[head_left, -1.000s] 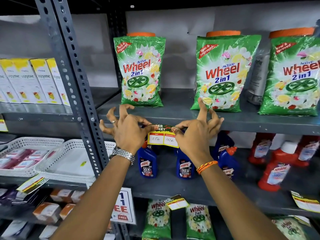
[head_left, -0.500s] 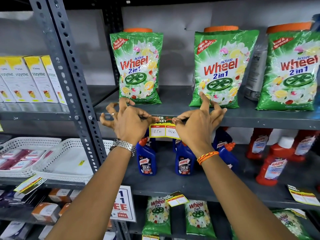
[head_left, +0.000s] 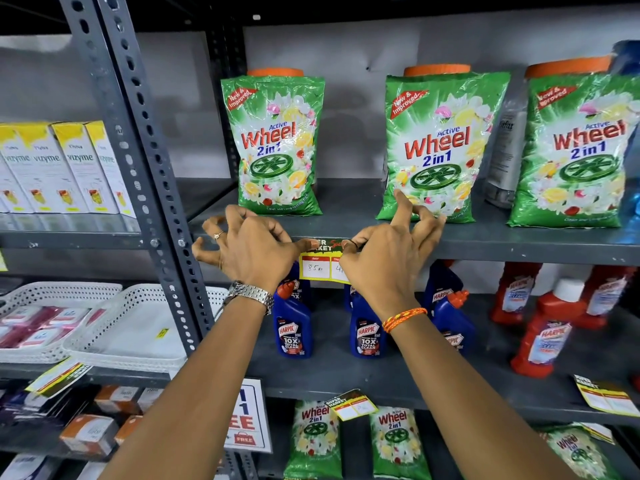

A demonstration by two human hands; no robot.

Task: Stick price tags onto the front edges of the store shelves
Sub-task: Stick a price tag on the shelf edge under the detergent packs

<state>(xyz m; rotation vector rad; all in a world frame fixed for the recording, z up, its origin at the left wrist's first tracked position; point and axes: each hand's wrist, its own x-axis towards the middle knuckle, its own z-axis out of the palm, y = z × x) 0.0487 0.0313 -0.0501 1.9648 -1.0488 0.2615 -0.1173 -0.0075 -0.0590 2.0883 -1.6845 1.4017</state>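
Observation:
A yellow and white price tag (head_left: 318,265) with a dark header lies against the front edge of the grey upper shelf (head_left: 519,249). My left hand (head_left: 252,251) pinches the tag's upper left corner with thumb and forefinger, the other fingers spread. My right hand (head_left: 384,261) pinches its upper right corner and covers the tag's right part. The tag's lower half hangs below the shelf edge.
Green Wheel detergent bags (head_left: 436,147) stand on the upper shelf, blue Harpic bottles (head_left: 294,327) and red bottles (head_left: 540,337) below. A perforated grey upright (head_left: 145,174) stands at left, with white baskets (head_left: 131,327) beyond. Other tags (head_left: 353,405) hang on lower shelf edges.
Both hands have lifted the tag slightly and brought it up against the shelf's front edge; the hands sit closer together over its top corners.

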